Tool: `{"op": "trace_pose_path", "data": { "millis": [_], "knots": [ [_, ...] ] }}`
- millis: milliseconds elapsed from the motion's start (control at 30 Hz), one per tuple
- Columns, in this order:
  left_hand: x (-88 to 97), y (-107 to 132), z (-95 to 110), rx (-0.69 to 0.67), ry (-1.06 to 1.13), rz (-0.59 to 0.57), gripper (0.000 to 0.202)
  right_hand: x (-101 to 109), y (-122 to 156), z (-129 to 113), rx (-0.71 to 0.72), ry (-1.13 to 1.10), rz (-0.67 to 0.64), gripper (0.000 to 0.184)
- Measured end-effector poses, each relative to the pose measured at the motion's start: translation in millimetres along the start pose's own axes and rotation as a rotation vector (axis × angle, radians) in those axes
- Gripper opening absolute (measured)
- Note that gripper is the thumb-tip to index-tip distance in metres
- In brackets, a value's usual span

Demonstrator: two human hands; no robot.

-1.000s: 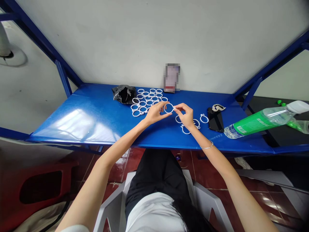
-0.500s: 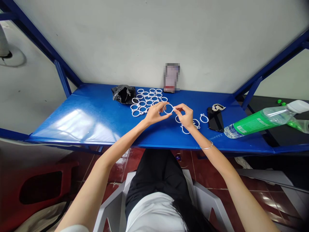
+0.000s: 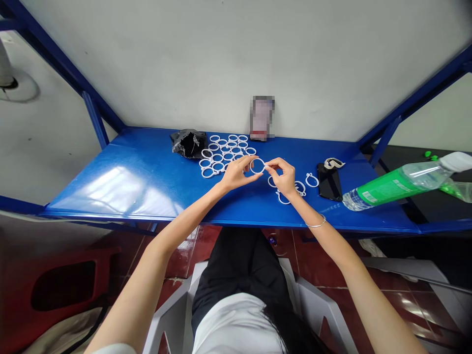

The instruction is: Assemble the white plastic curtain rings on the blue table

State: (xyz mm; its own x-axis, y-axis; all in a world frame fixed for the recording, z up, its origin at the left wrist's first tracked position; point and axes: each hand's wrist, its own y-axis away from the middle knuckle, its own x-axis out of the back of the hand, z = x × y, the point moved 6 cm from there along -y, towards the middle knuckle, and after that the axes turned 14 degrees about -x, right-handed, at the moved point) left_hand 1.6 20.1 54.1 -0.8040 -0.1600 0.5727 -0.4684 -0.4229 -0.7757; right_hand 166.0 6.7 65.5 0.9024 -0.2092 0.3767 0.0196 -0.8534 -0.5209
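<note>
Above the blue table, both hands hold one thin white plastic ring [image 3: 257, 158], which looks like a curtain ring. My left hand [image 3: 236, 173] grips its left side between fingers above and thumb below. At the ring's right edge, my right hand [image 3: 283, 176] pinches the small joint between thumb and forefinger. Left of my left hand lies a cluster of several similar white rings [image 3: 217, 158], partly covered by that hand. Some loose rings [image 3: 284, 198] lie beneath my right hand, partly hidden, and another ring [image 3: 312, 180] is just right of it.
A crumpled black bag [image 3: 189, 143] stands open at the back left of the blue table [image 3: 147, 172]. A blurred-out phone-like object [image 3: 262, 118] leans on the wall. To the right are a black phone [image 3: 329, 183], a white coiled item [image 3: 334, 163] and a green-labelled bottle [image 3: 396, 184].
</note>
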Motion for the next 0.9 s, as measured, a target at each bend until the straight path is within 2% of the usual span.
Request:
{"op": "trace_pose_path", "data": {
  "millis": [600, 900],
  "knots": [
    [2.9, -1.2, 0.7, -0.026, 0.013, 0.025, 0.048, -1.0, -0.3, 2.6, -0.034, 0.014, -0.017, 0.029],
    [2.8, -1.8, 0.2, -0.001, 0.001, 0.0, 0.051, -1.7, -0.9, 4.3, -0.041, -0.005, -0.029, 0.028]
  ]
}}
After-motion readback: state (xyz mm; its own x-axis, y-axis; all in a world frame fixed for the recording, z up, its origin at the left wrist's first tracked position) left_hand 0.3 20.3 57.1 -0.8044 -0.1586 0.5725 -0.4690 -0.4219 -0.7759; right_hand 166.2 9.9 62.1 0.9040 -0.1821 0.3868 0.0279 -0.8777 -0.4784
